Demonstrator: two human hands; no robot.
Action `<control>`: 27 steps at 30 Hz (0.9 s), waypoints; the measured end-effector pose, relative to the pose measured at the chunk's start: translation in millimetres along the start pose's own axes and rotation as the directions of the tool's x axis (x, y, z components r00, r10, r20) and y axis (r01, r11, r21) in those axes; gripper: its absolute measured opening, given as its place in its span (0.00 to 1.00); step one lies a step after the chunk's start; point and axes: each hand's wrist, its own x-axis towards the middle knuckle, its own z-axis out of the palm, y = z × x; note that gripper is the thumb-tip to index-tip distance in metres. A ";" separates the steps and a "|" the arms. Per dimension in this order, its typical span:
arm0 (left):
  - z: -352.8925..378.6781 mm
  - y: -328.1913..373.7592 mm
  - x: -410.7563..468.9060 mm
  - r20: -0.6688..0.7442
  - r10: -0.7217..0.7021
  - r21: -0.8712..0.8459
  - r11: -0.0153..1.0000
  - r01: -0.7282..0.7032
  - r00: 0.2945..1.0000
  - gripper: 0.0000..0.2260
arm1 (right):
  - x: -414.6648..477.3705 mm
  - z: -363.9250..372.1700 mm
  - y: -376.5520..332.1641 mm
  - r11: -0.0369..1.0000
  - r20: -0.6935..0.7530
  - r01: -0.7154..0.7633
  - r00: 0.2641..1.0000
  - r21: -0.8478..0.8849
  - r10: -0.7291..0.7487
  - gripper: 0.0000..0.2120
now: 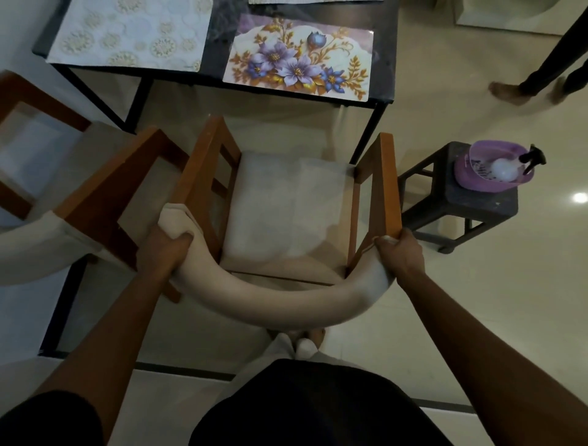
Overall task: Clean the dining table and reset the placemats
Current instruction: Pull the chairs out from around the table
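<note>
We hold one chair [286,207] with two hands. Our left hand [168,246] is curled tight round the left end of its soft round back [270,305]. Our right hand [401,251] is curled tight round the right end. A second chair [95,191] stands just left of our left hand. Past our hands is one dark table [383,47] with three mats on it. The white mat [127,31] lies ahead of our left hand. The flower mat [299,57] lies ahead, between our hands. Only the edge of the third mat [311,1] shows beyond it. Right of our right hand is one dark stool [477,207]. On it sits one purple bowl [477,184] with one spray bottle [504,170] inside. Marks in the bowl are too blurry to read. Far ahead of our right hand are another person's two feet [506,92].
</note>
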 end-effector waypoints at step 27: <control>1.3 -5.4 13.5 -0.015 -0.058 0.116 0.992 0.059 0.998 0.29 | -1.4 6.7 1.6 1.000 0.007 -0.023 1.000 -0.004 0.023 0.24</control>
